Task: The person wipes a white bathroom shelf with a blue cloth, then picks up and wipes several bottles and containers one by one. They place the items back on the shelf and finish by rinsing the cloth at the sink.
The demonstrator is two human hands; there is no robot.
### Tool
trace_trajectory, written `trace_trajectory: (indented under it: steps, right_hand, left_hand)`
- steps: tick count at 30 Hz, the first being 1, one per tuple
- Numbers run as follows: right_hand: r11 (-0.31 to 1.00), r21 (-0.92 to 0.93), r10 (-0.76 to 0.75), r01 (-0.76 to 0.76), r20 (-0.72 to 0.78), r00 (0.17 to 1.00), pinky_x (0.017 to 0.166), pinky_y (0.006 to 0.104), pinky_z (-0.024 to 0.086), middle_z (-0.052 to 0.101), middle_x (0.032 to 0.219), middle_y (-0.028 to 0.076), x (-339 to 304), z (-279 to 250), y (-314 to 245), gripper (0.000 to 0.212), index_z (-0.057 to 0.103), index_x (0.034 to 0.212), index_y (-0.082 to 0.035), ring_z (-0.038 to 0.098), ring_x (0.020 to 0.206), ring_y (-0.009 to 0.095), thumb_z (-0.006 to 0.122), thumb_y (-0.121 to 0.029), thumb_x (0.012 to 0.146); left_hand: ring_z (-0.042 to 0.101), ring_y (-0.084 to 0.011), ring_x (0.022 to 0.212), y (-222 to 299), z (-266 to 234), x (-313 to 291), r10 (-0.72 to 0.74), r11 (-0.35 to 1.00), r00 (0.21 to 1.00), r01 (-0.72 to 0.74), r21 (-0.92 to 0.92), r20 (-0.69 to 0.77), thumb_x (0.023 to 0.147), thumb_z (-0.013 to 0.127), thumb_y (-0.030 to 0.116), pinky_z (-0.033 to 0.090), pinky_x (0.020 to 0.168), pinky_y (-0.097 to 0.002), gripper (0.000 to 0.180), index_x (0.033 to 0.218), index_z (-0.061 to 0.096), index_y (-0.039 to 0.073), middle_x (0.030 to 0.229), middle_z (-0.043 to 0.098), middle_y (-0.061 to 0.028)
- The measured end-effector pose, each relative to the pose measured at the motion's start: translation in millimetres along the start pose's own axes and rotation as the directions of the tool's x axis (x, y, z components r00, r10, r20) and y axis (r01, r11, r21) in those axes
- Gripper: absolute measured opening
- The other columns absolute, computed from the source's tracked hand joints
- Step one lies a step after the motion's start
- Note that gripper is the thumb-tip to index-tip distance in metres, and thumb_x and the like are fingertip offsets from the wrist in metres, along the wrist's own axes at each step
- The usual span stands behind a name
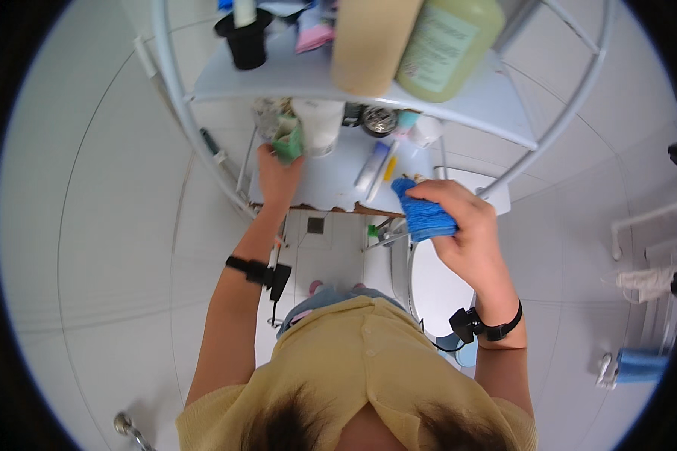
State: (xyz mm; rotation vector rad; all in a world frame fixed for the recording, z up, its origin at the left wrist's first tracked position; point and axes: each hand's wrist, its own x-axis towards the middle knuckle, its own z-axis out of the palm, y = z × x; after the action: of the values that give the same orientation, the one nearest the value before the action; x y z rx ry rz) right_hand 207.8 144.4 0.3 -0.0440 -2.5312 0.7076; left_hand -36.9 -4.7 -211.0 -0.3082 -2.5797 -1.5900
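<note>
A crumpled blue cloth [425, 216] is pinched in my right hand [470, 229], which hovers by the right front corner of the lower shelf [327, 184]. At that shelf's left side, my left hand [280, 177] is closed around a small green packet [287, 141], blurred, so its exact kind does not show. Right beside the packet stands a white tub [321, 128]. A white-and-blue tube [371, 165] and a thin white stick-like item [384, 169] lie toward the middle. Behind them sit a round dark container [378, 120] and a white jar [426, 130].
The upper shelf [293, 83] overhangs the lower one, carrying a beige bottle [372, 45], a yellow-green bottle [450, 49] and a black cup [246, 41]. Curved white frame tubes [174, 68] flank both shelves. A toilet [436, 289] stands below right.
</note>
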Motion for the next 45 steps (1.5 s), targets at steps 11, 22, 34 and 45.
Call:
trace_trajectory:
  steps: [11, 22, 34, 45]
  right_hand:
    - [0.816, -0.577, -0.035, -0.038, -0.114, 0.993, 0.087, 0.0416, 0.052, 0.063, 0.114, 0.015, 57.2, -63.0, 31.5, 0.032, 0.068, 0.109, -0.001, 0.059, 0.099, 0.036, 0.062, -0.011, 0.079]
    - [0.782, -0.603, 0.161, -0.156, -0.045, 0.986, 0.102, 0.0479, 0.043, 0.060, 0.123, 0.020, 183.1, -65.4, 120.2, 0.035, 0.064, 0.121, -0.009, 0.055, 0.118, 0.038, 0.052, -0.021, 0.090]
    - [0.738, -0.669, 0.228, -0.091, 0.120, 0.966, 0.091, 0.0458, 0.051, 0.059, 0.122, 0.019, 97.3, -86.8, 48.0, 0.034, 0.063, 0.121, -0.008, 0.060, 0.107, 0.040, 0.054, -0.029, 0.096]
    - [0.992, 0.076, -0.109, 0.096, 0.180, 0.978, 0.076, 0.0404, 0.050, 0.062, 0.101, 0.016, 28.7, -86.4, -3.4, 0.020, 0.062, 0.112, -0.005, 0.062, 0.088, 0.033, 0.058, -0.014, 0.094]
  left_hand:
    - [0.053, -0.0341, 0.104, 81.0, -37.6, -34.1, 0.731, 0.647, 0.650, -0.757, -0.092, -0.210, 0.073, 0.060, -0.005, 0.044, 0.088, -0.0400, 0.043, 0.114, 0.054, 0.002, 0.116, 0.054, -0.0173]
    - [0.059, -0.0356, 0.101, 176.6, -44.8, -56.6, 0.984, 0.152, 0.158, -0.985, -0.079, -0.077, 0.063, 0.064, -0.002, 0.051, 0.082, -0.0453, 0.039, 0.101, 0.063, 0.003, 0.112, 0.059, -0.0165]
    - [0.054, -0.0406, 0.118, 205.0, -27.0, -64.9, 0.949, 0.314, 0.315, -0.949, -0.025, -0.019, 0.069, 0.061, -0.007, 0.046, 0.097, -0.0462, 0.042, 0.110, 0.061, 0.002, 0.126, 0.055, -0.0188]
    - [0.061, -0.0374, 0.108, 198.2, -42.5, -72.3, 0.934, 0.340, 0.347, -0.937, -0.081, -0.089, 0.069, 0.061, -0.009, 0.052, 0.086, -0.0408, 0.040, 0.108, 0.063, 0.001, 0.118, 0.060, -0.0170]
